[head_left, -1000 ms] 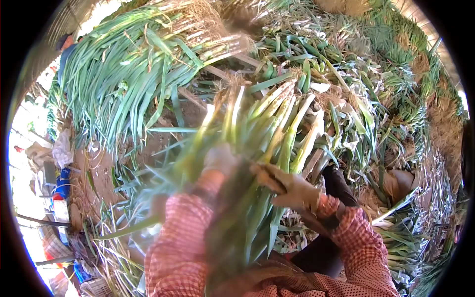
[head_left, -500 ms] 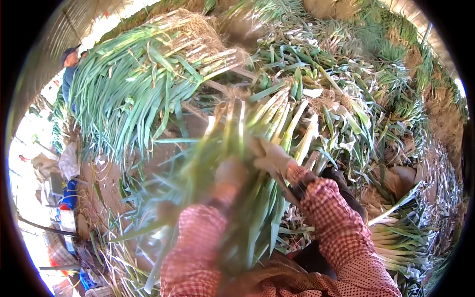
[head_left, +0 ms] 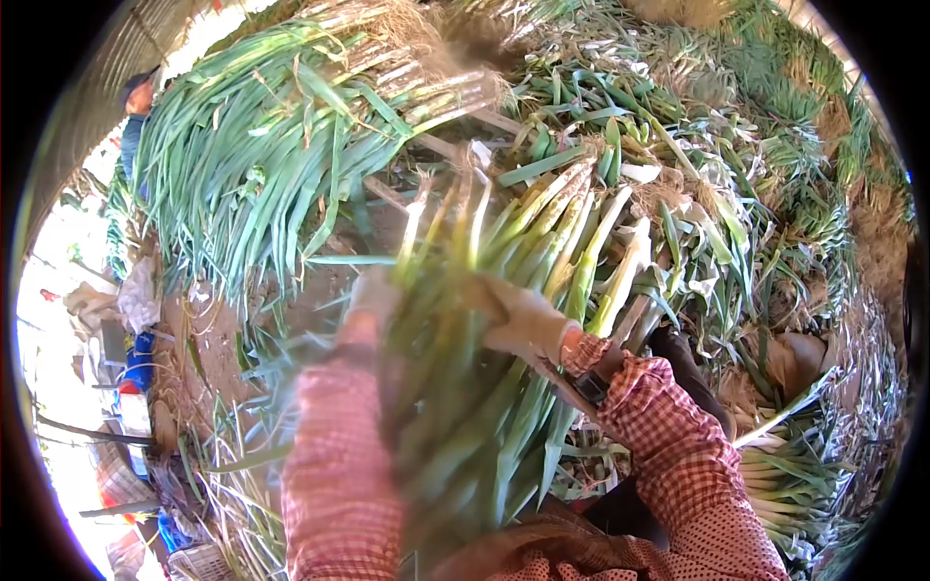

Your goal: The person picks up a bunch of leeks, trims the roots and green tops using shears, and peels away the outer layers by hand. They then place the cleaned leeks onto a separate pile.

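Overlapping the right side of the green stalks (head_left: 441, 382), the gloved right hand (head_left: 523, 321) is part-curled, its grip not determinable; the left hand (head_left: 373, 295) is blurred at their left edge, opening and hold not determinable; the stalks are positioned between checked sleeves (head_left: 339, 455), pale ends (head_left: 413, 228) pointing away.

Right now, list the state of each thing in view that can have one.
Left hand: blurred, beside the near stalks; grip unclear.
Right hand: gloved, at the near stalks' other side; grip unclear.
Near stalks: partly blurred, pale ends pointing away from the wearer.
Large leafy pile: lying down, roots and leaves on.
Lower-right stalks: lying in a heap.
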Demonstrator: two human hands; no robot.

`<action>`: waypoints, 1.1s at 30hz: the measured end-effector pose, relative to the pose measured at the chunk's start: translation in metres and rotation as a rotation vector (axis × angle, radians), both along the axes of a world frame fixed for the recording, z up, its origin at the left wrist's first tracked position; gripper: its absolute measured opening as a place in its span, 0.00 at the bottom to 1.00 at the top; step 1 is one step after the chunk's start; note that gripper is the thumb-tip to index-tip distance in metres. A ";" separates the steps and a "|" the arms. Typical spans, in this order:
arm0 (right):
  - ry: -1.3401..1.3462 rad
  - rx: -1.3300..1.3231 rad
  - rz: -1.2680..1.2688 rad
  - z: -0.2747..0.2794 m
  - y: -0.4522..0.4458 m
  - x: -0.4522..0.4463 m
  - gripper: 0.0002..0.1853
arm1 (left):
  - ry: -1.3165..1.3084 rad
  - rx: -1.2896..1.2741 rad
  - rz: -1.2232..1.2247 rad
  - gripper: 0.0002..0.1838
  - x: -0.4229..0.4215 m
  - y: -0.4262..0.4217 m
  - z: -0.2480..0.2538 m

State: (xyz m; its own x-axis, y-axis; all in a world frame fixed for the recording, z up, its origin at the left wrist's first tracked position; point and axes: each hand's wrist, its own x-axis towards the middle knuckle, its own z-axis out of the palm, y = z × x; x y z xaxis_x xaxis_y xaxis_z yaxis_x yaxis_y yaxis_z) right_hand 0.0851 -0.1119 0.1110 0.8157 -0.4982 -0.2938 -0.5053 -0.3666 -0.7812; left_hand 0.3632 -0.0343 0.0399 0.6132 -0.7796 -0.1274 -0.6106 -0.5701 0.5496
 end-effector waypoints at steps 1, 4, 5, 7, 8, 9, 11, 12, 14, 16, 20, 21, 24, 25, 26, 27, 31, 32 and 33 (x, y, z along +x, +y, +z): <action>-0.002 -0.008 -0.054 0.001 -0.003 0.002 0.43 | 0.033 -0.072 0.008 0.16 0.006 -0.004 -0.007; -0.058 0.038 -0.001 0.033 0.023 -0.031 0.47 | 0.111 -0.171 -0.073 0.24 -0.030 -0.008 0.009; -0.060 0.056 0.002 0.037 0.035 -0.046 0.48 | 0.003 -0.171 -0.142 0.24 -0.042 -0.009 0.011; -0.108 0.053 -0.069 0.015 0.044 -0.074 0.50 | -0.043 -0.053 -0.117 0.20 -0.069 -0.013 0.006; -0.112 0.060 -0.106 0.017 0.050 -0.085 0.51 | -0.055 0.024 -0.171 0.20 -0.087 -0.006 0.022; -0.069 0.132 -0.113 0.021 0.058 -0.098 0.51 | -0.129 0.089 -0.204 0.19 -0.094 -0.001 0.037; -0.130 0.131 -0.064 0.011 0.079 -0.115 0.52 | -0.281 0.223 -0.272 0.19 -0.101 0.007 0.060; -0.235 0.057 -0.009 -0.008 0.092 -0.122 0.52 | -0.232 0.261 -0.288 0.16 -0.102 0.010 0.069; -0.227 0.186 0.005 0.009 0.098 -0.120 0.52 | 0.048 0.073 -0.333 0.22 -0.085 0.008 0.056; -0.173 0.162 -0.094 0.037 0.098 -0.120 0.52 | 0.406 -0.129 -0.337 0.30 -0.072 0.000 0.035; -0.308 0.108 -0.121 0.017 0.105 -0.127 0.52 | 0.415 -0.208 -0.284 0.20 -0.098 0.007 0.014; -0.270 0.111 -0.104 0.006 0.107 -0.134 0.52 | 0.038 -0.195 -0.351 0.18 -0.098 0.012 0.007; -0.156 0.117 -0.037 0.014 0.115 -0.144 0.52 | -0.108 -0.054 -0.318 0.16 -0.109 0.024 0.014; -0.113 0.127 -0.012 0.023 0.120 -0.147 0.52 | -0.145 -0.066 -0.301 0.16 -0.110 0.022 0.006; -0.054 0.166 -0.014 0.027 0.122 -0.146 0.53 | -0.181 -0.080 -0.288 0.16 -0.111 0.021 -0.001; 0.001 0.198 -0.020 0.031 0.120 -0.142 0.53 | -0.155 -0.102 -0.227 0.17 -0.109 0.017 -0.006; -0.008 0.200 -0.011 0.026 0.115 -0.130 0.54 | 0.008 -0.171 0.025 0.21 -0.080 0.006 -0.034; -0.064 0.169 0.028 0.022 0.117 -0.128 0.53 | 0.042 -0.191 0.097 0.22 -0.066 0.004 -0.058; -0.120 0.137 0.064 0.019 0.118 -0.127 0.53 | 0.079 -0.212 0.166 0.23 -0.059 0.003 -0.072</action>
State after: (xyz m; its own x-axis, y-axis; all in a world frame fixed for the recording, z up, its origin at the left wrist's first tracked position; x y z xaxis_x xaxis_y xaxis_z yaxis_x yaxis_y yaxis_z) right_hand -0.0418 0.0057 0.1304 0.8777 -0.4059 -0.2546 -0.3849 -0.2808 -0.8792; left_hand 0.3040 -0.0308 -0.0326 0.7297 -0.6833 -0.0250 -0.4688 -0.5265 0.7092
